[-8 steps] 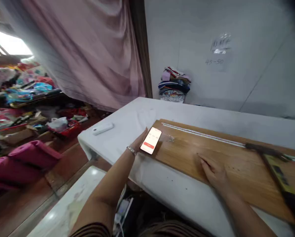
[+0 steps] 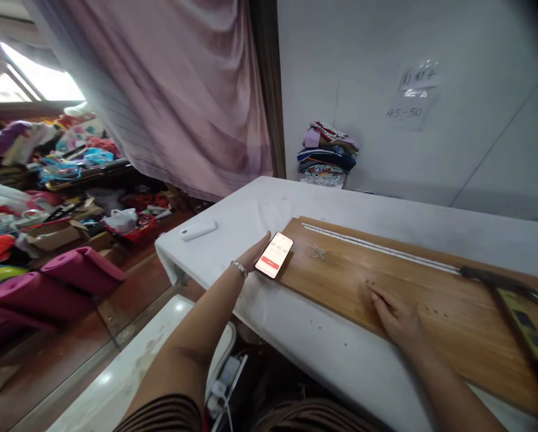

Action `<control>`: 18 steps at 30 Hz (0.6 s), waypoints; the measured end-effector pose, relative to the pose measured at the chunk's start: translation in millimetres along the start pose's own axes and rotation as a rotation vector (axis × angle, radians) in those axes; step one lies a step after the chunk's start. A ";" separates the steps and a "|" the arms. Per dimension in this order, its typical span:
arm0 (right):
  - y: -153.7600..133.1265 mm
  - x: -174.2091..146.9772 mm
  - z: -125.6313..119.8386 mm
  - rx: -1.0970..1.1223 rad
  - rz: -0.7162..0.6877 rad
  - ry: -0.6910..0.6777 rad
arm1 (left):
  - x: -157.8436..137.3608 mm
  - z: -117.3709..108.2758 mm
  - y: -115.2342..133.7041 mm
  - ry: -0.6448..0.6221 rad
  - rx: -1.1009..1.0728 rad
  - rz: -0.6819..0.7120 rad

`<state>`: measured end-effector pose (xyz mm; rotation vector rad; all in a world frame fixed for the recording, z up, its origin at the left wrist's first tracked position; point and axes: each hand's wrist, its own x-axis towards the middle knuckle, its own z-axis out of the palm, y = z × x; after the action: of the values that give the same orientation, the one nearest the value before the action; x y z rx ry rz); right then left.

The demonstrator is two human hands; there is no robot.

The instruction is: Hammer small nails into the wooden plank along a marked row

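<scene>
Pale grey wall (image 2: 363, 60), pink curtain (image 2: 183, 90), bright window (image 2: 55, 84) at far left, reddish-brown floor (image 2: 149, 276), long white table (image 2: 242, 207)

Open lane in the middle, crowding at both ends

On the rectangular brown wooden board (image 2: 345, 270), a hand could pass between the loose heap of thin silvery metal pins (image 2: 318, 252) and the bare right hand (image 2: 398, 317). The bare left hand (image 2: 256, 254) and its flat, bright-screened phone (image 2: 274, 255) blocked the left end. At the right, a long black-and-yellow tool (image 2: 520, 318) barred the way, though its blurred outline seemed hard to trace. Behind the board, the white table (image 2: 260, 201) left a passage; leftward, a white cylinder (image 2: 199, 231) stood in the way, with room between it and the phone.
</scene>
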<state>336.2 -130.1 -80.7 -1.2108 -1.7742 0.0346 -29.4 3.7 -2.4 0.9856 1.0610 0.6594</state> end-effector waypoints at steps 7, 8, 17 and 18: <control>-2.2 2.2 13.1 0.005 0.004 -0.013 | 2.0 -5.8 13.3 0.062 0.005 -0.077; -2.7 2.2 13.8 0.007 0.006 -0.015 | 2.7 -6.7 14.9 0.076 0.011 -0.087; -3.4 1.7 10.1 -0.010 -0.017 -0.036 | 8.2 -5.8 25.6 0.118 0.106 -0.167; -3.4 1.7 10.2 -0.010 -0.012 -0.038 | 8.2 -5.6 26.5 0.139 0.138 -0.176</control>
<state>326.5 -126.0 -83.4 -1.2141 -1.8162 0.0414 -31.4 24.0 17.3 0.9615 1.3141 0.5211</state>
